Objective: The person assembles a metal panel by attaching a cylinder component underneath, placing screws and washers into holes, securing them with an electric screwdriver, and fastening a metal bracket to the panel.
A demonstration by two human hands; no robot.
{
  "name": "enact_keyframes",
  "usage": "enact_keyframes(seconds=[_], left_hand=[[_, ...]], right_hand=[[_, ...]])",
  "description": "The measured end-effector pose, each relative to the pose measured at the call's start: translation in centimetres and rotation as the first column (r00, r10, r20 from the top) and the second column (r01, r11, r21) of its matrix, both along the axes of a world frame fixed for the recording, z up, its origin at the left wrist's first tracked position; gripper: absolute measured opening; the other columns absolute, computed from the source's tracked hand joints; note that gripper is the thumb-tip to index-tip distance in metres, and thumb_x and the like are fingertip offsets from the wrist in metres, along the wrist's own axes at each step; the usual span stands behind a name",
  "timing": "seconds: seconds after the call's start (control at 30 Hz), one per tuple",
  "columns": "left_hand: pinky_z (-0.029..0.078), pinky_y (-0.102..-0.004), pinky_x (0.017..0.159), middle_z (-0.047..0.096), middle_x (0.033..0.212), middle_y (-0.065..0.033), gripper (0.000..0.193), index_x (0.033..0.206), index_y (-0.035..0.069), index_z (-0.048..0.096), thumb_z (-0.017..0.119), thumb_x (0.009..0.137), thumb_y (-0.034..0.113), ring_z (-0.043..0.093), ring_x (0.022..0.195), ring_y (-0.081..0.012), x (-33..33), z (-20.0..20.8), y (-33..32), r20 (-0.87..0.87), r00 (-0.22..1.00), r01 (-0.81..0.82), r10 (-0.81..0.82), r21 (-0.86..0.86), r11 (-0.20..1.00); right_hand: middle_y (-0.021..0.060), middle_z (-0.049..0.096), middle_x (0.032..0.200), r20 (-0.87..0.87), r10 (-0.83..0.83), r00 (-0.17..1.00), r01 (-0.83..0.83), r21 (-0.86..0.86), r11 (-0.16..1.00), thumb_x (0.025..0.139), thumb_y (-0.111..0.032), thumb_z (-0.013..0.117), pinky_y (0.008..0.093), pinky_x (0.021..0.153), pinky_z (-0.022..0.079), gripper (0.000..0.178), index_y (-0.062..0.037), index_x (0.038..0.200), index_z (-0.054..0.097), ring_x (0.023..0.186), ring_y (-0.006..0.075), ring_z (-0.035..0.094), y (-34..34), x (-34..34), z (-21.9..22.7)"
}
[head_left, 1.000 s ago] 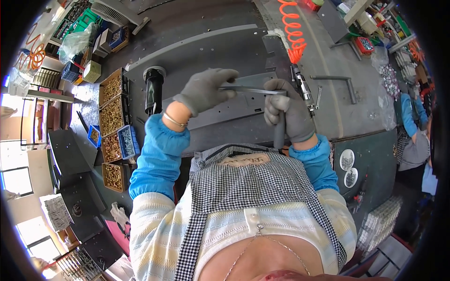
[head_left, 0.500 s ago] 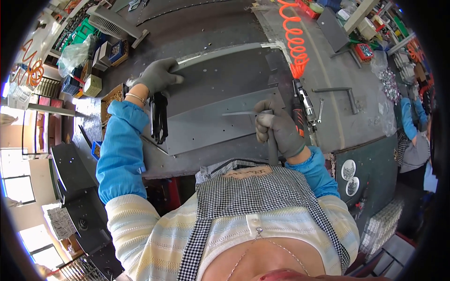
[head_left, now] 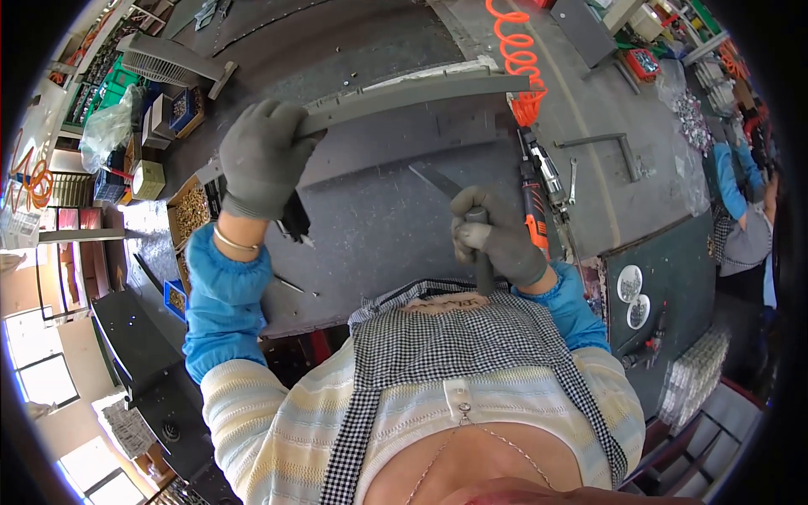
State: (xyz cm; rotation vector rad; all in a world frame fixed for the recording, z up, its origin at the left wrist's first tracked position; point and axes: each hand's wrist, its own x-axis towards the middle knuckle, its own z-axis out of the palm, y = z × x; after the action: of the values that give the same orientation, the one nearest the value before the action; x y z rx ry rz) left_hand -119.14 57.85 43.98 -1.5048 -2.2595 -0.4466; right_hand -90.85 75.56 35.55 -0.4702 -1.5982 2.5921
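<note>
My left hand (head_left: 265,156), in a grey glove, is closed on the left end of a dark grey sheet-metal panel (head_left: 412,94). The panel is tipped up off the bench, so mostly its long flanged edge shows. My right hand (head_left: 498,240), also gloved, grips a flat file (head_left: 435,179); its blade points away to the left and its dark handle sticks out below my fist. File and panel are apart. Beneath my left wrist is a black object (head_left: 295,217), partly hidden, whose kind I cannot make out.
Right of the worktop (head_left: 379,219) lie an orange-and-black power driver (head_left: 532,202), a silver air tool (head_left: 547,172) and a wrench (head_left: 573,181). An orange coiled hose (head_left: 515,63) hangs behind. A box of screws (head_left: 191,210) stands left; another person (head_left: 745,210) is far right.
The panel, lying flat before, has been raised and tilted on its far side by my left hand. The file's blade has swung to point more away from me.
</note>
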Motion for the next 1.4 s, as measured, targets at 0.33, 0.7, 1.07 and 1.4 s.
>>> enact_keyframes(seconds=[0.33, 0.7, 1.07, 1.4], left_hand=[[0.052, -0.0424, 0.068, 0.066, 0.088, -0.0028, 0.018, 0.085, 0.017, 0.067, 0.079, 0.072, 0.012, 0.064, 0.081, -0.0292, 10.6, -4.7, -3.4, -0.112, 0.99, -0.088, 0.09, 0.025, 0.996], [0.053, -0.0418, 0.07, 0.064, 0.084, -0.0025, 0.016, 0.084, 0.018, 0.067, 0.074, 0.071, 0.01, 0.063, 0.079, -0.0295, 18.9, -14.0, -7.5, 0.073, 0.973, -0.216, 0.217, -0.024, 0.976], [0.053, -0.0437, 0.078, 0.067, 0.097, -0.0057, 0.028, 0.098, 0.018, 0.069, 0.074, 0.071, 0.011, 0.065, 0.093, -0.0319, 20.5, -12.7, -6.2, 0.123, 0.942, -0.292, 0.312, -0.155, 0.944], [0.055, -0.0423, 0.087, 0.07, 0.109, -0.0057, 0.026, 0.104, 0.011, 0.071, 0.075, 0.078, 0.007, 0.067, 0.101, -0.0294, 24.4, -13.3, -6.5, 0.187, 0.982, -0.094, 0.038, 0.302, 0.949]], right_hand=[[0.0082, 0.065, 0.102, -0.154, 0.284, 0.946, -0.229, 0.3, 0.926, 0.098, -0.002, 0.06, 0.031, 0.077, 0.053, 0.014, -0.0039, 0.111, 0.054, 0.083, 0.0142, 0.062, -2.0, 1.0, -6.7], [0.0096, 0.066, 0.126, 0.007, 0.332, 0.943, -0.32, 0.285, 0.904, 0.093, -0.001, 0.063, 0.0313, 0.1, 0.049, 0.006, -0.0037, 0.099, 0.063, 0.109, 0.0162, 0.063, -3.1, 6.4, -13.6], [0.0027, 0.065, 0.109, -0.146, 0.365, 0.919, -0.279, 0.412, 0.867, 0.093, 0.001, 0.065, 0.0277, 0.085, 0.05, 0.011, -0.0059, 0.101, 0.063, 0.092, 0.0096, 0.057, -5.5, 5.8, -12.2], [0.0019, 0.061, 0.092, -0.328, 0.242, 0.913, -0.065, 0.471, 0.88, 0.093, 0.003, 0.065, 0.0283, 0.076, 0.05, 0.012, -0.005, 0.101, 0.063, 0.084, 0.0116, 0.058, -6.8, 4.2, -12.4]])
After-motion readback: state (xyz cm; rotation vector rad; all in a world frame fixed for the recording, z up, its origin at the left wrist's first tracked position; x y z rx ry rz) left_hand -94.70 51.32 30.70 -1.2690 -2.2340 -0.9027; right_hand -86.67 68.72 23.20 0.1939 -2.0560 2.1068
